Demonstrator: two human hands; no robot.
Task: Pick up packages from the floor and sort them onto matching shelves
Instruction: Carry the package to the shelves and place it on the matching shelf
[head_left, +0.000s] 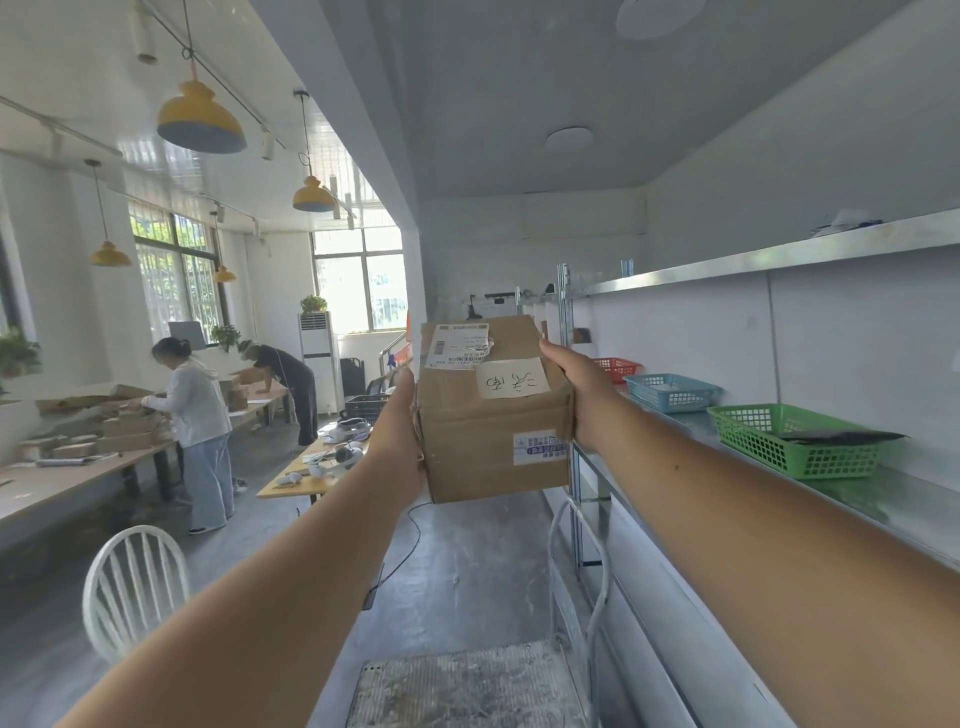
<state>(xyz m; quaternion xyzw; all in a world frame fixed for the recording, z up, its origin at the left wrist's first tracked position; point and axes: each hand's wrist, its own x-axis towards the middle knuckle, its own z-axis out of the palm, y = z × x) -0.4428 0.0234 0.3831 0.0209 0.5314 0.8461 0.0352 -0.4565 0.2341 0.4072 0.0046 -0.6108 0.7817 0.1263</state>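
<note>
A brown cardboard box is held up at arm's length in the middle of the view. It carries a torn white shipping label, a cream note with handwriting and a small blue-and-white sticker. My left hand presses its left side and my right hand clasps its right side. The box hangs in the air to the left of a long metal shelf that runs along the right wall.
On the shelf stand a green basket with a dark flat item, a blue basket and a red basket. A higher shelf runs above. A metal step platform lies below. A white chair, tables and two people are at left.
</note>
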